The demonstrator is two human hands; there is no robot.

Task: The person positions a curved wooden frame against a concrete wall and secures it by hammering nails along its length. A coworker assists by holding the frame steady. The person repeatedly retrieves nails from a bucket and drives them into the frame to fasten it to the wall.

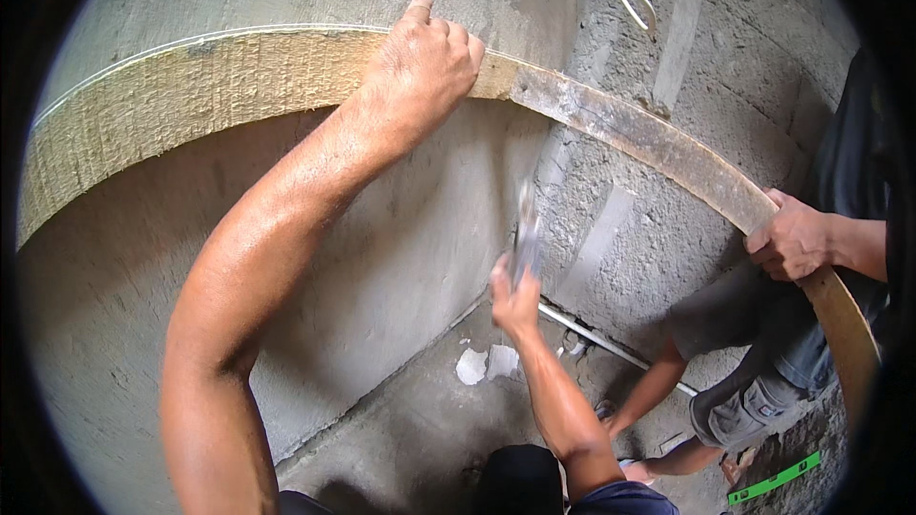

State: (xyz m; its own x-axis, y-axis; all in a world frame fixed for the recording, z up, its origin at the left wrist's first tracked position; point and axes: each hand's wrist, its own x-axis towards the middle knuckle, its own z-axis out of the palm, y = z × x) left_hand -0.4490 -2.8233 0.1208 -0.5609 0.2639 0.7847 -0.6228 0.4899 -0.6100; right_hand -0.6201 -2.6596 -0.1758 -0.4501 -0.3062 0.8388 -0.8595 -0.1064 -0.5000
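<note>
Forearms fill the near field. The right hand is closed around a blurred metal tool, probably a trowel or hammer, raised near the corner where the plastered wall meets rough blockwork. The left hand presses flat on the long wooden board, fingers curled over its top edge, thumb up, holding it against the wall. Farther right, a co-worker's hand grips the same board lower down.

Risks, as I judge them: a swing of the tool could strike the board off line, or land close to the holding fingers; if either holder slackens, the board could slide down the wall. The crouching co-worker sits under its lower end.

Room is tight: the corner closes the middle, a pipe runs along the floor edge, and a green level lies at the far right.
</note>
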